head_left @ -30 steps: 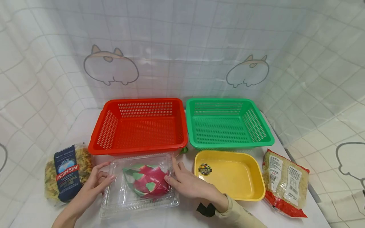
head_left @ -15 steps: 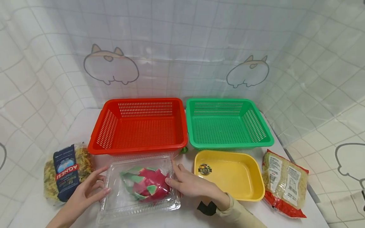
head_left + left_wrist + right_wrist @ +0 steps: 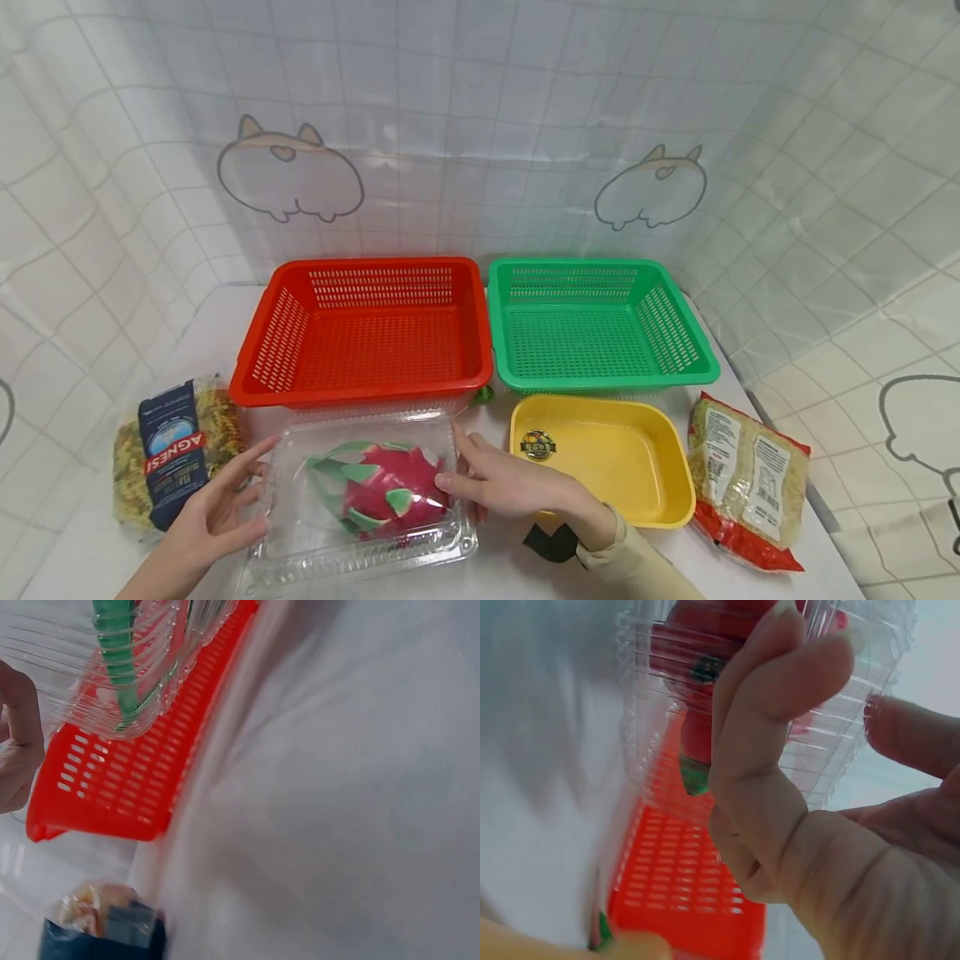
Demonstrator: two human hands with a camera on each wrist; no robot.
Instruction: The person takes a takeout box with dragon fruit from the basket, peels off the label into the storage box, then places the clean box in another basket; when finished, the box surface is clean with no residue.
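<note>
A clear plastic clamshell box (image 3: 360, 557) with a pink-and-green dragon fruit (image 3: 393, 492) inside is at the front left of the table. My right hand (image 3: 510, 479) grips its right side, the thumb toward the upper face. Seen in the right wrist view, bent fingers (image 3: 757, 742) reach beneath the box. My left hand (image 3: 213, 517) is by the box's left edge, its fingers spread and thumb apart from them. Only part of that hand (image 3: 16, 742) enters the left wrist view; whether it touches the plastic I cannot tell.
Red (image 3: 360, 393) and green (image 3: 607, 382) baskets stand at the back. A yellow tub (image 3: 607, 467) is right of my right hand. Pasta (image 3: 176, 450) lies far left, a red-ended grain bag (image 3: 750, 483) far right. A small green item (image 3: 484, 394) sits by the red basket.
The box has shifted slightly left and toward me, with my right hand staying at its right side. My left hand has drawn left, its fingers spreading wider.
</note>
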